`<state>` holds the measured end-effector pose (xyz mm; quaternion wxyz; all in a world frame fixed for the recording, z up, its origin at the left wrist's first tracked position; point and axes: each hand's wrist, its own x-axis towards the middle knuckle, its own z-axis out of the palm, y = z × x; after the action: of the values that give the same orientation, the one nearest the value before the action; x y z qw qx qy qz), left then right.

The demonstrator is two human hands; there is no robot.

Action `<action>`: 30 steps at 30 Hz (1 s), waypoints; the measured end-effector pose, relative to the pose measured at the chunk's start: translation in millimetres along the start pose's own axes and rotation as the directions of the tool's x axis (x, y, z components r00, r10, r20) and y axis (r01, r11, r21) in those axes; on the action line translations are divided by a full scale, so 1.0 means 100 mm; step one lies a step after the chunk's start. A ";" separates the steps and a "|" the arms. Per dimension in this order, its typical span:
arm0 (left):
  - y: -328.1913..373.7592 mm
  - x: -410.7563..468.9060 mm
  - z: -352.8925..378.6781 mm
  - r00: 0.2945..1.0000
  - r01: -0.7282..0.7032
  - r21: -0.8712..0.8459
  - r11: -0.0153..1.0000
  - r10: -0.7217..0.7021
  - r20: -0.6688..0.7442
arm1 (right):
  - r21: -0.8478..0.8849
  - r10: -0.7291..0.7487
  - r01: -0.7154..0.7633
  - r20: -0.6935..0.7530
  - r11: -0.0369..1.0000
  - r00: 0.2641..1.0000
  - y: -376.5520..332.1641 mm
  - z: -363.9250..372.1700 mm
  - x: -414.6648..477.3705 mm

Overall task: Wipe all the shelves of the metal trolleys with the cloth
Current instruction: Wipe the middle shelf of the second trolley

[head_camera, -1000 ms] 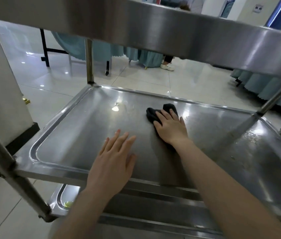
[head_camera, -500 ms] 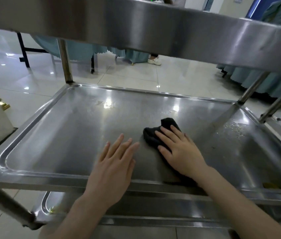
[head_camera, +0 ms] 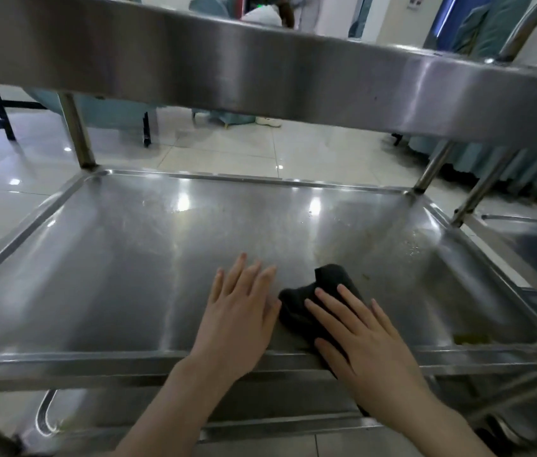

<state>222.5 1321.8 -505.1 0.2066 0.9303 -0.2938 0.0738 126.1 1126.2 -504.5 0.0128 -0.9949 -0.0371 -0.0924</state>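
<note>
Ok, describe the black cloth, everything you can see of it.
The black cloth looks like soft matte fabric, bunched into an uneven wad. It lies on the trolley's middle shelf, right of centre, near the front rim. The right hand presses flat on it with straight, spread fingers, hiding its near part. The left hand lies flat on the steel just beside it.

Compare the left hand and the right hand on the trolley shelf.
The left hand lies on bare metal of the shelf; the right hand presses the black cloth. The left hand's fingers lie close together; the right hand's are spread. Both are flat, palms down, near the shelf's front edge.
</note>
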 end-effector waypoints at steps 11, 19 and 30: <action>0.05 0.04 0.17 0.991 -0.125 0.127 0.984 0.131 -0.037 | 0.011 0.287 -0.292 0.139 0.956 0.948 0.68 0.33 1.99; 0.13 0.07 0.06 0.992 -0.109 0.119 0.987 0.101 0.076 | 0.010 -0.008 0.007 0.055 1.000 0.998 0.70 -0.03 -0.05; 0.07 0.09 0.10 0.974 -0.225 0.095 0.970 0.221 0.052 | -0.022 0.437 -0.440 0.175 0.898 0.882 1.13 0.14 1.72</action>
<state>226.0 1307.9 -509.0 0.1442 0.9019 -0.3965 0.0922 305.7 1026.1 -488.9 0.0391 -0.9816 0.1868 0.0010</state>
